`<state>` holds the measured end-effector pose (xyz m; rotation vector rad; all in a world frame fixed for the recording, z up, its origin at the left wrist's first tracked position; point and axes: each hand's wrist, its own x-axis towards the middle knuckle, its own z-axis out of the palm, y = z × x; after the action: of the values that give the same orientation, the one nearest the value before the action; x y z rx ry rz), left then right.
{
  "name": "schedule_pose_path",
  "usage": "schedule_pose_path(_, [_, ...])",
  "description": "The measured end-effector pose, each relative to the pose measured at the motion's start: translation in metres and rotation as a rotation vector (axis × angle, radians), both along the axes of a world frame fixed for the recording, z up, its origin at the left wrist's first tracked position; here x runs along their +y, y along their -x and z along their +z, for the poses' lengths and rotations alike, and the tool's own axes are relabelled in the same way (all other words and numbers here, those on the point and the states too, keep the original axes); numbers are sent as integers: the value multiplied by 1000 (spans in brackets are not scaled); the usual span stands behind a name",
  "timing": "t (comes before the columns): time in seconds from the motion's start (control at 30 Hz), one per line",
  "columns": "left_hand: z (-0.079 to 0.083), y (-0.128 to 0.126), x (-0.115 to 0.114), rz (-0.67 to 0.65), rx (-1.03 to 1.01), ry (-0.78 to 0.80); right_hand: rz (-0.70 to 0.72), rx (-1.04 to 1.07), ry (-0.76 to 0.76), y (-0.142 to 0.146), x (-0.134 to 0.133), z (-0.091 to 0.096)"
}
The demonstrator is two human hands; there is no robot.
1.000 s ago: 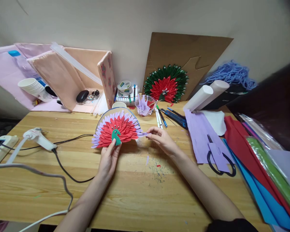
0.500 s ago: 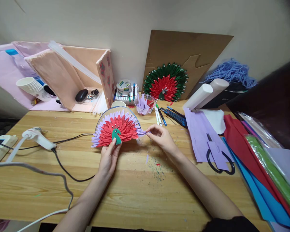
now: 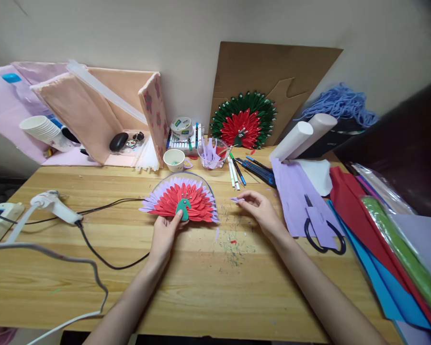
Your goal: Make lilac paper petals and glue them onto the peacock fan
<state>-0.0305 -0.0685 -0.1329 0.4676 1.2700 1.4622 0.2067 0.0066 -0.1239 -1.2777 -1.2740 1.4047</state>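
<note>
A paper peacock (image 3: 187, 201) with a green body, red inner feathers and a lilac outer row is held just above the table. My left hand (image 3: 165, 235) grips it at the bottom, thumb on the green body. To its right, apart from it, my right hand (image 3: 260, 211) pinches a small lilac paper feather (image 3: 237, 199) between thumb and fingertips. A white cup (image 3: 174, 160) stands behind the peacock. Beside that, a clear bowl (image 3: 225, 149) holds lilac paper strips. Lilac and red scraps lie on the wood between my hands.
On the left lies a hot glue gun (image 3: 55, 206) with its cord across the table (image 3: 187, 297). Black scissors (image 3: 323, 235) rest on lilac paper at right, beside red and blue sheets (image 3: 373, 225). Another peacock (image 3: 242, 122) leans against cardboard (image 3: 273, 67). Markers (image 3: 233, 172) lie near the bowl.
My right hand has drawn away rightward from the peacock's edge, with the lilac feather in its fingers. My left hand has shifted the peacock slightly right and tilted it, uncovering the white cup.
</note>
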Motion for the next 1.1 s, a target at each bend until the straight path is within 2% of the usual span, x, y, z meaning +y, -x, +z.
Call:
schedule_pose_path(0.1, [-3, -5, -13, -15, -26, 103, -55, 23, 79, -12, -11, -14])
schedule_pose_path(0.2, [0, -5, -23, -5, -67, 159, -95, 54, 124, -14, -18, -17])
schedule_pose_path(0.27, [7, 2, -23, -88, -104, 194, -88, 80, 150, -14, -21, -17])
schedule_pose_path(0.33, [17, 15, -19, -245, -102, 263, -69, 111, 172, -14, -23, -16])
schedule_pose_path(0.4, [26, 27, -14, -370, 37, 335, -56, 141, 189, -14, -26, -16])
schedule_pose_path(0.47, [33, 32, -14, -408, 234, 395, -51, 151, 202, -15, -29, -17])
schedule_pose_path(0.53, [36, 24, -17, -379, 466, 300, -45, 153, 212, -16, -32, -17])
schedule_pose_path(0.63, [34, -6, -23, -394, 943, -73, -30, 167, 216, -14, -35, -17])
schedule_pose_path(0.7, [30, -28, -22, -528, 1293, -300, -23, 193, 218, -13, -37, -16])
schedule_pose_path(0.8, [21, -46, -14, -646, 1656, -471, -20, 217, 225, -10, -40, -14])
schedule_pose_path(0.9, [15, -45, -5, -712, 1775, -561, -6, 210, 220, -8, -43, -12])
schedule_pose_path(1.1, [10, -35, 1, -795, 1664, -636, 4, 187, 229, -7, -44, -12])
